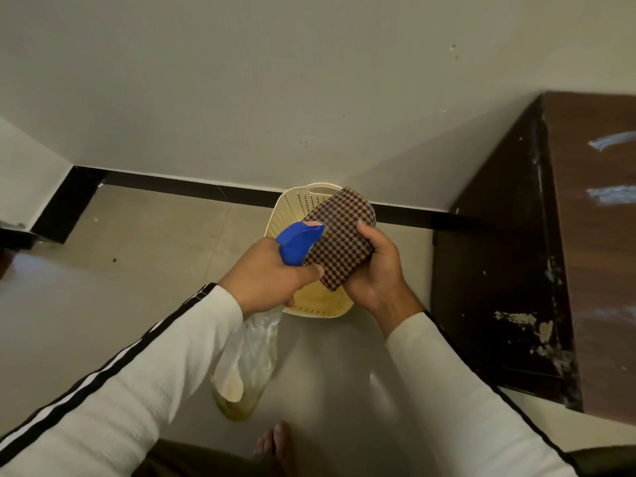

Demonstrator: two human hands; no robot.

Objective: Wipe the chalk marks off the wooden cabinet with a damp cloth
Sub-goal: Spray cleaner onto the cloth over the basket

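Observation:
A dark wooden cabinet [516, 256] stands at the right, with pale chalk marks [611, 194] on its face. My right hand [377, 270] holds a folded brown checked cloth [340, 235] up over a basket. My left hand [268, 275] grips a clear spray bottle [247, 359] by its neck. Its blue nozzle head [299, 244] points at the cloth from a few centimetres away. Yellowish liquid sits in the bottle's bottom.
A cream perforated plastic basket [292, 208] rests on the tiled floor against the wall's black skirting [206, 189]. My bare foot [273, 442] shows at the bottom. The cabinet's side has chipped paint [537, 325] low down.

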